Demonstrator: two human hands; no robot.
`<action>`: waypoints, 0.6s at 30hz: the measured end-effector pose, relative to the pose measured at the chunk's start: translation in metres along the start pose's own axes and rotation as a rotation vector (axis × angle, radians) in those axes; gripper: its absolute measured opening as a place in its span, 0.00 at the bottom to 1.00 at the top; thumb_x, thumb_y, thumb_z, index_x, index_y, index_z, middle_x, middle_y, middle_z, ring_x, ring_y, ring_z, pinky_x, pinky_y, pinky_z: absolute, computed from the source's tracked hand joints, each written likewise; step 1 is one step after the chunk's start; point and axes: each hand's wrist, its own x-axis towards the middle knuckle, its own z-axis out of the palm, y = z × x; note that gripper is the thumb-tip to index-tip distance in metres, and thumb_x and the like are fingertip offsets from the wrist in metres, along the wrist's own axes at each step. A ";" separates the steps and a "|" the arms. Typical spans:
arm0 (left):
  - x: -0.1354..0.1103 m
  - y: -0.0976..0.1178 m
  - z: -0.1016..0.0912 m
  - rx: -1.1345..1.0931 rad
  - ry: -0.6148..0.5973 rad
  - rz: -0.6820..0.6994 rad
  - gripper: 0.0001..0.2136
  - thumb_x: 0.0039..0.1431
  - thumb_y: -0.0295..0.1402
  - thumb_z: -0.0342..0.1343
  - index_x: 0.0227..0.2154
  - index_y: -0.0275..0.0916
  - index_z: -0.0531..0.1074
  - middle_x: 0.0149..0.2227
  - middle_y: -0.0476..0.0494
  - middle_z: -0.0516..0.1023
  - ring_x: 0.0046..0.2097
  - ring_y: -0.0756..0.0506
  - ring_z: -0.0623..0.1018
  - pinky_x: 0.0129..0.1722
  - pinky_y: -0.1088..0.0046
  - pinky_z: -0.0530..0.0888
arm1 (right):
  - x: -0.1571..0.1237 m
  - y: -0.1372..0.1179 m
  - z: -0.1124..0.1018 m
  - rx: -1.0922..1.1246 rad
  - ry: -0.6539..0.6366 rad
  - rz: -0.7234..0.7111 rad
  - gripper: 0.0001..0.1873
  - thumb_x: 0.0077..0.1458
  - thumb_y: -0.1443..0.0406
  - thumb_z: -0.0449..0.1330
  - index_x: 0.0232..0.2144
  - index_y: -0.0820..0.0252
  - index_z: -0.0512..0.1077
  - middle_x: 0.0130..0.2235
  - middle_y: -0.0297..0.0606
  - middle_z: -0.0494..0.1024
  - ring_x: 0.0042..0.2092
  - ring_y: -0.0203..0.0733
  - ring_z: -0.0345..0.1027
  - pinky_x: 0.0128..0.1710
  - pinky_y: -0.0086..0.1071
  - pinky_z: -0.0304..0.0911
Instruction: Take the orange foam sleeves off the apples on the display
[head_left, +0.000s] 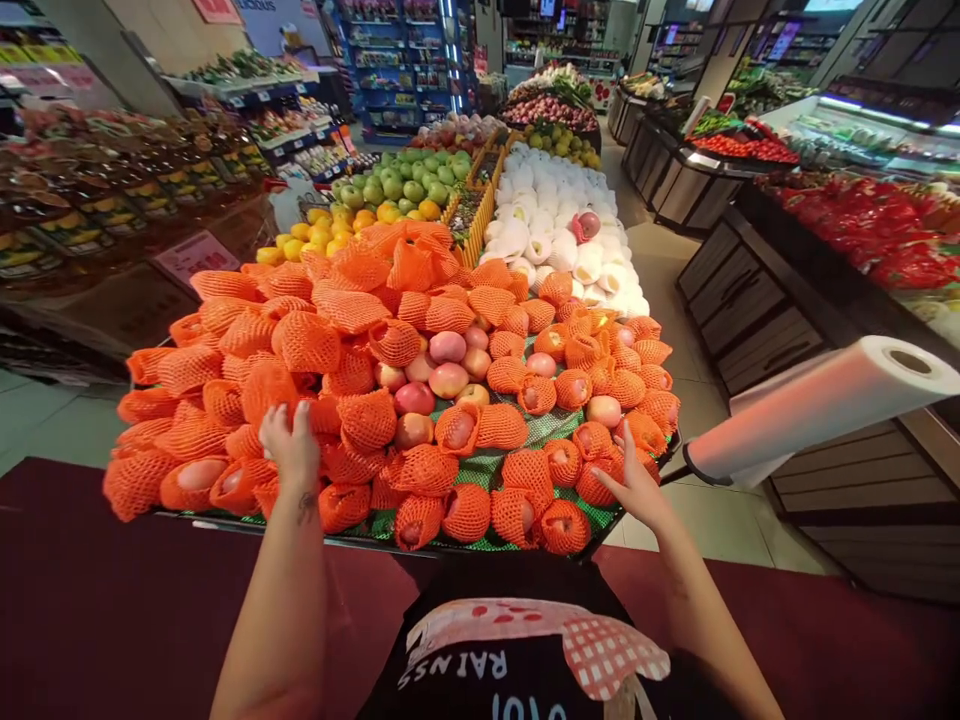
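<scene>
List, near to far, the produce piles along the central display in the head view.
netted apples → yellow fruit → green apples → reddish pile

The netted apples (465, 430), each in an orange foam sleeve, lie in a wide heap on a green mat (487, 466). In the middle, several bare apples (448, 380), pink and red, lie close together without sleeves.

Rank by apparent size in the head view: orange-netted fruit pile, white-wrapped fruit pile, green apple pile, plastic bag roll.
1. orange-netted fruit pile
2. white-wrapped fruit pile and plastic bag roll: look similar; the roll is nearer, so unranked
3. green apple pile
</scene>
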 end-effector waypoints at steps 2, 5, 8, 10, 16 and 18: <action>-0.018 0.016 -0.010 -0.038 0.096 0.019 0.25 0.68 0.49 0.47 0.54 0.31 0.67 0.64 0.28 0.64 0.67 0.28 0.61 0.66 0.37 0.56 | -0.009 -0.011 0.000 0.147 0.041 0.045 0.53 0.61 0.47 0.59 0.72 0.51 0.29 0.68 0.52 0.58 0.67 0.53 0.57 0.67 0.55 0.51; -0.068 0.054 -0.020 -0.236 0.232 0.317 0.20 0.65 0.46 0.53 0.53 0.39 0.72 0.59 0.37 0.72 0.64 0.34 0.68 0.66 0.45 0.63 | -0.020 -0.029 0.014 0.381 0.027 0.093 0.43 0.61 0.48 0.60 0.71 0.50 0.47 0.64 0.50 0.65 0.61 0.50 0.66 0.64 0.52 0.58; -0.130 0.094 -0.015 -0.465 -0.165 0.489 0.14 0.62 0.43 0.56 0.43 0.41 0.78 0.50 0.39 0.79 0.54 0.38 0.77 0.57 0.52 0.73 | -0.026 -0.046 0.037 0.604 -0.216 0.074 0.33 0.62 0.47 0.58 0.64 0.51 0.62 0.61 0.46 0.70 0.59 0.49 0.68 0.63 0.49 0.60; -0.166 0.116 -0.007 -0.541 -0.705 0.466 0.13 0.63 0.42 0.55 0.38 0.42 0.81 0.46 0.39 0.82 0.48 0.40 0.80 0.51 0.58 0.77 | -0.026 -0.055 0.049 0.646 -0.325 0.069 0.29 0.63 0.44 0.55 0.58 0.52 0.69 0.57 0.44 0.74 0.58 0.49 0.68 0.63 0.49 0.60; -0.208 0.149 0.012 -0.662 -1.297 0.362 0.17 0.64 0.46 0.53 0.31 0.41 0.81 0.37 0.39 0.83 0.43 0.41 0.79 0.49 0.61 0.74 | -0.017 -0.073 0.044 0.595 -0.350 0.065 0.29 0.58 0.41 0.57 0.49 0.55 0.75 0.53 0.43 0.77 0.58 0.52 0.67 0.64 0.49 0.56; -0.208 0.151 0.013 -0.688 -1.357 0.276 0.20 0.65 0.48 0.50 0.29 0.39 0.77 0.33 0.42 0.79 0.38 0.44 0.76 0.43 0.67 0.73 | -0.017 -0.080 0.037 0.615 -0.405 0.020 0.31 0.58 0.46 0.62 0.57 0.55 0.69 0.58 0.43 0.73 0.61 0.51 0.65 0.65 0.48 0.55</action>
